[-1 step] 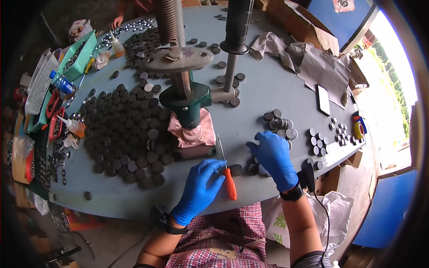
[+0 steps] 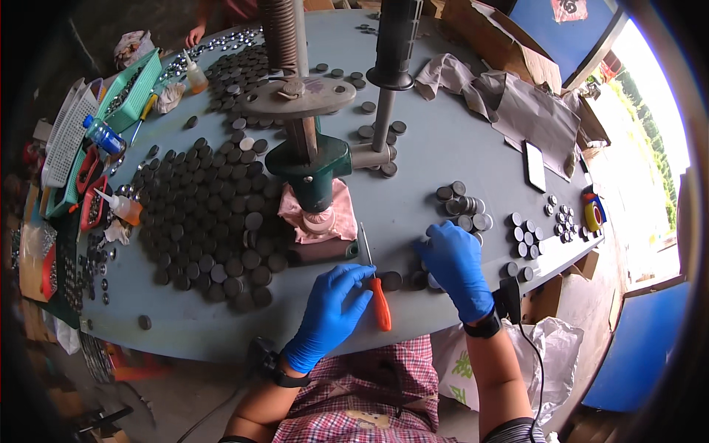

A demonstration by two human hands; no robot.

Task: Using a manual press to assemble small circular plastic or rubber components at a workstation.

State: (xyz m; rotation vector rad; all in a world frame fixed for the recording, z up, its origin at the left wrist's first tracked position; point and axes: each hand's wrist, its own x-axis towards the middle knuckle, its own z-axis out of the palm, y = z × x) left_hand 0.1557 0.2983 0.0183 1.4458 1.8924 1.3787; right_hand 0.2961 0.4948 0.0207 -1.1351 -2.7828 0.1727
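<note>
My left hand [image 2: 334, 310], in a blue glove, rests at the near table edge with fingers bent and thumb apart. Its fingertips reach the screwdriver [image 2: 380, 304], which has an orange handle and a thin metal shaft pointing away from me. My right hand [image 2: 454, 262], also gloved in blue, hovers palm down over several dark round discs [image 2: 418, 280]. Its fingers bend downward, thumb apart, with their tips partly hidden; no held thing shows. Just beyond my left hand, the green hand press [image 2: 309, 164] stands over a pink cloth [image 2: 336, 210].
Many black discs [image 2: 210, 192] spread left of the press. Discs with shiny rims [image 2: 473, 207] lie beyond my right hand. A white phone-like slab [image 2: 534, 165] and brown paper [image 2: 517, 103] lie farther right. Green baskets [image 2: 136, 92] and glue bottles [image 2: 124, 209] line the left. Another person's hand [image 2: 194, 35] is at the far edge.
My right hand has moved slightly right and toward me. My left hand and the screwdriver stay put.
</note>
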